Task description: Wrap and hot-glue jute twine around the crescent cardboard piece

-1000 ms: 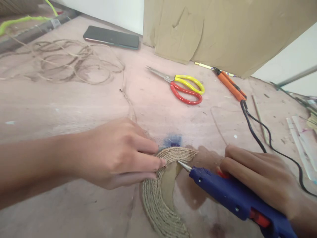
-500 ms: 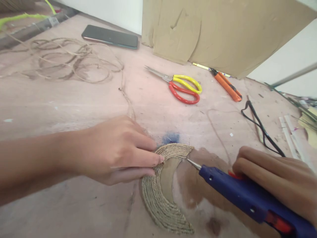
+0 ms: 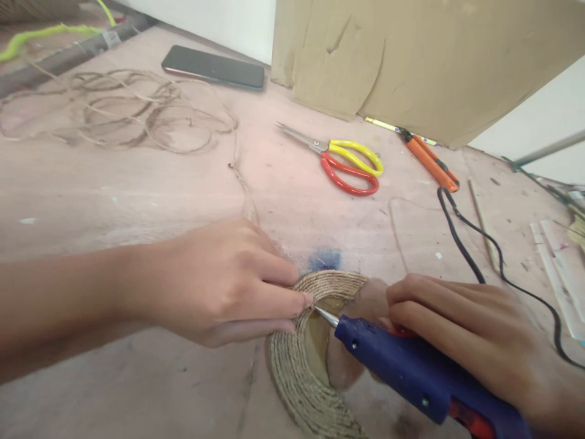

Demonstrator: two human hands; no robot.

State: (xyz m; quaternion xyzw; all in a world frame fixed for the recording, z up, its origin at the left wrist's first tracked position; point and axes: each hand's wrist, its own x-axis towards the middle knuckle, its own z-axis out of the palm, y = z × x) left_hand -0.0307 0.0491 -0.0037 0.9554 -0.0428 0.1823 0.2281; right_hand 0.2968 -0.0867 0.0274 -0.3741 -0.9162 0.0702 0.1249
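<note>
A crescent-shaped piece of cardboard [image 3: 319, 341] lies flat, much of it covered with curved rows of jute twine [image 3: 299, 378]. My left hand [image 3: 237, 286] presses on its upper left part, fingers close together, the index fingertip on the innermost row. In my right hand [image 3: 461, 329] is a blue glue gun [image 3: 393, 360], its metal nozzle touching or almost touching the twine's inner edge by that fingertip. A strand of twine [image 3: 244, 183] runs from behind my left hand up to a loose tangle of twine [image 3: 150, 116].
Beyond the hands lie scissors [image 3: 351, 164] with red and yellow handles, an orange cutter knife [image 3: 432, 161] and a phone [image 3: 212, 67]. A cardboard sheet [image 3: 365, 55] stands at the back. A black cord [image 3: 503, 253] and white glue sticks [image 3: 557, 274] are at right.
My right hand has moved the glue gun left, bringing its nozzle from the crescent's upper right inner edge to beside my left index fingertip. The black cord has shifted. The view has moved slightly.
</note>
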